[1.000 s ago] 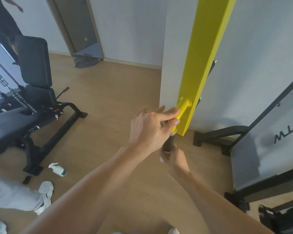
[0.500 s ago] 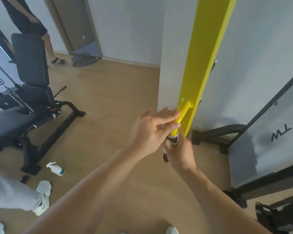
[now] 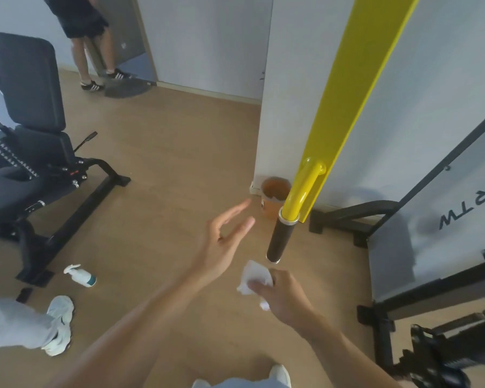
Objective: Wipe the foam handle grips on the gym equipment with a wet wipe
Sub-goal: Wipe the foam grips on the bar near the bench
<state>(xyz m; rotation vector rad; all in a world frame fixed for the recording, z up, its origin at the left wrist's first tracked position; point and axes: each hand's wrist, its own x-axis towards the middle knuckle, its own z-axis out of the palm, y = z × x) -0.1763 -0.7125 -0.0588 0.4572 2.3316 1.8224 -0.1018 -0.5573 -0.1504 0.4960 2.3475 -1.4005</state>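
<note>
Foam grip [image 3: 279,238] hangs near-vertical, free end down; right hand [image 3: 284,296] pinches wipe [image 3: 254,277]; left hand [image 3: 221,245] spread.

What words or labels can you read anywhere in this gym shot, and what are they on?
"TW", seen upside down, on the grey panel at right; more letters beyond it are cut off.
Spray bottle on the floor: label too small to read.
Orange bin by the wall: a small mark, too blurred to read.
</note>
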